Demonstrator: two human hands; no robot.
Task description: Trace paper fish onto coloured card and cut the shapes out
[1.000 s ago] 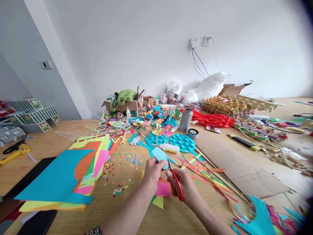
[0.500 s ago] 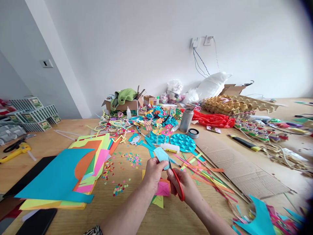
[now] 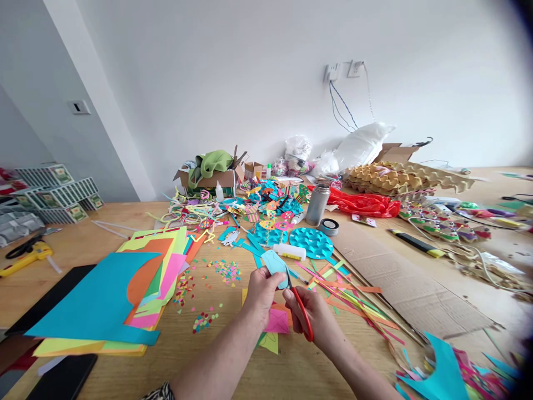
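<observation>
In the middle of the head view, my left hand [image 3: 262, 290] pinches a small piece of light blue paper [image 3: 273, 262] with a drawn outline on it. My right hand [image 3: 313, 312] is closed around red-handled scissors [image 3: 303, 314], whose blades meet the paper's right edge near my left thumb. Beneath my hands lie a pink paper piece [image 3: 277, 321] and a yellow-green one [image 3: 270, 343], both with drawn lines. A white glue bottle [image 3: 291, 252] lies just beyond the blue paper, beside a turquoise scalloped disc [image 3: 311, 243].
A stack of coloured paper [image 3: 91, 294] lies at left, with confetti [image 3: 204, 322] beside it. Paper strips [image 3: 362, 305] and a cardboard sheet [image 3: 408, 283] spread to the right. A metal bottle [image 3: 317, 204], red plastic bag [image 3: 362, 203] and egg trays [image 3: 408, 176] stand further back.
My right hand and the scissors have shifted very slightly at the edge of the blue paper. My left hand keeps its pinch almost in place.
</observation>
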